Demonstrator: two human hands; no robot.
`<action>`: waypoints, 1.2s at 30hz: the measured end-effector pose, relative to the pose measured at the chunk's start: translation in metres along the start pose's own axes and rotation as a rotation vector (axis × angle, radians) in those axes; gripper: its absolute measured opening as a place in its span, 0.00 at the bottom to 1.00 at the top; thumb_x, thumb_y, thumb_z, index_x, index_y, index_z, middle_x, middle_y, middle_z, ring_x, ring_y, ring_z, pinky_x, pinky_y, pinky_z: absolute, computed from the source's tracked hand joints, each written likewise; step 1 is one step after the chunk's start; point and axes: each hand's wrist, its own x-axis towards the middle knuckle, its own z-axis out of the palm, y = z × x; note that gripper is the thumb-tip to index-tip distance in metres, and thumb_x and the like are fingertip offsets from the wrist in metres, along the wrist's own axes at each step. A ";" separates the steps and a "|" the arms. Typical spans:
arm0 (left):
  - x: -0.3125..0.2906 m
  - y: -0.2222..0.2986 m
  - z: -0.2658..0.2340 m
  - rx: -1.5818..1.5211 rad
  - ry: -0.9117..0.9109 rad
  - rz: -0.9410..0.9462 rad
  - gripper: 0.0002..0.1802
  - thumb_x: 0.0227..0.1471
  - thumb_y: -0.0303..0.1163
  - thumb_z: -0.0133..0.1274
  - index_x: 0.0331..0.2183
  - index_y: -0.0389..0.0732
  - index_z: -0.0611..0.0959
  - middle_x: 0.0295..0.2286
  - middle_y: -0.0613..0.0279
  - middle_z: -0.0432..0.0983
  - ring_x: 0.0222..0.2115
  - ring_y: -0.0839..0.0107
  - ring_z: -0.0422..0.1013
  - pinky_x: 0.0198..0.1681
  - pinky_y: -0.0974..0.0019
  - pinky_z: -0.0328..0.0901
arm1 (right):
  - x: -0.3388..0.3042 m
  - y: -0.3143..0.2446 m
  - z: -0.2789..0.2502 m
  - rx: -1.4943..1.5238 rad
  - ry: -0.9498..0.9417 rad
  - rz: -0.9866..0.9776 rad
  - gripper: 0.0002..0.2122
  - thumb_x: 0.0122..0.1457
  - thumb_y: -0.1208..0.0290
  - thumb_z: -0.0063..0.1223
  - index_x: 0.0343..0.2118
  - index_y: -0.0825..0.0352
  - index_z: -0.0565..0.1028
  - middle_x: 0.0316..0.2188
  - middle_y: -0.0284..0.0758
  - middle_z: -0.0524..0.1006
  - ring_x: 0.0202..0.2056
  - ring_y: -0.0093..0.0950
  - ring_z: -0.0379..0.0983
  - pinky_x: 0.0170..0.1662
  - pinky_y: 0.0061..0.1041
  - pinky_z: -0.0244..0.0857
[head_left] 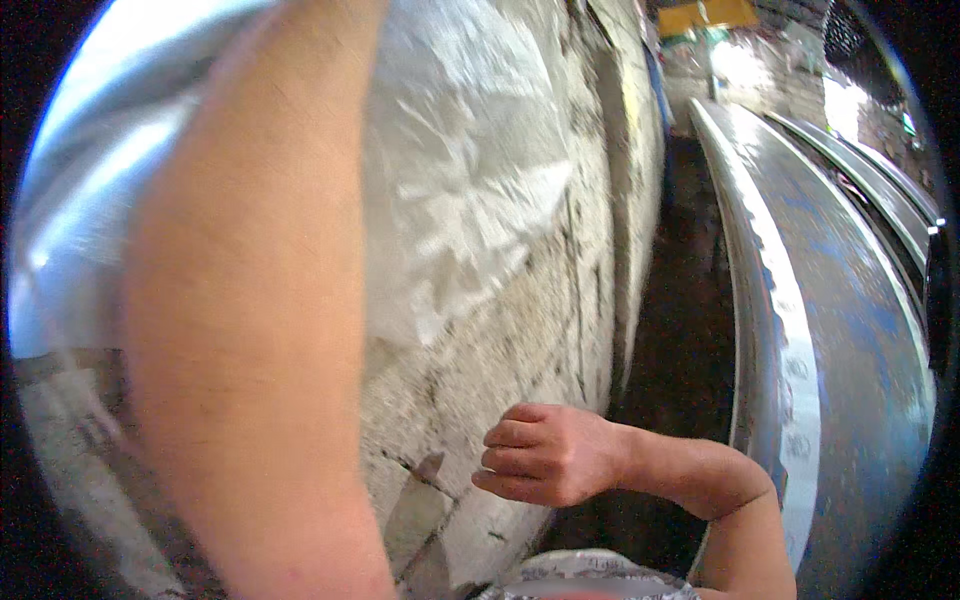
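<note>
Two long desks run from near to far on the right. The larger, a grey desk (pixel 855 290), is streaked with blue and bends with the lens; along its left side goes a white strip (pixel 798 400) with small marks. The second desk (pixel 870 175) lies farther right, narrower to the eye. Rough pale masonry (pixel 500 350), cracked and uneven, fills the middle, and a dark gap (pixel 680 270) separates it from the grey desk.

A crinkled translucent plastic sheet (pixel 465 200) covers the far part of the masonry, just right of the person's left arm (pixel 250 300); more shiny silvery sheeting (pixel 90 240) shows on the far left, beyond that arm. The left arm, blurred and close to the camera, spans the left side from near to far. Its hand is outside the view, so the state of those fingers cannot be told (nor whether they touch the plastic).

The right arm (pixel 745 500) bends at the elbow in front of the grey desk. A patterned piece of clothing (pixel 590 575) shows at the near edge. The right hand (pixel 550 455) reaches leftward, near the masonry and well apart from the plastic sheet, with its fingers (pixel 515 434) curled in a loose clench; whether they enclose anything is hidden.
</note>
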 end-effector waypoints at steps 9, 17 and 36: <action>0.014 0.015 -0.032 0.318 -0.364 -0.003 0.50 0.55 0.42 0.61 0.74 0.39 0.64 0.73 0.34 0.55 0.73 0.42 0.56 0.77 0.42 0.46 | 0.065 0.072 -0.091 -0.084 0.522 -0.200 0.08 0.55 0.76 0.63 0.37 0.64 0.87 0.34 0.35 0.85 0.36 0.34 0.84 0.35 0.32 0.75; 0.016 -0.001 -0.017 0.295 -0.134 0.119 0.42 0.55 0.41 0.60 0.69 0.37 0.71 0.66 0.32 0.65 0.67 0.39 0.63 0.73 0.35 0.51 | 0.147 0.099 -0.146 -0.240 0.628 -0.430 0.13 0.44 0.75 0.69 0.35 0.67 0.85 0.36 0.39 0.83 0.38 0.40 0.81 0.36 0.37 0.72; -0.046 -0.024 -0.138 0.006 -0.681 0.752 0.24 0.62 0.48 0.54 0.53 0.46 0.85 0.56 0.47 0.79 0.62 0.49 0.70 0.71 0.35 0.56 | 0.359 0.083 -0.189 -0.507 0.283 -0.131 0.23 0.66 0.59 0.67 0.59 0.66 0.81 0.59 0.44 0.78 0.63 0.42 0.72 0.69 0.47 0.64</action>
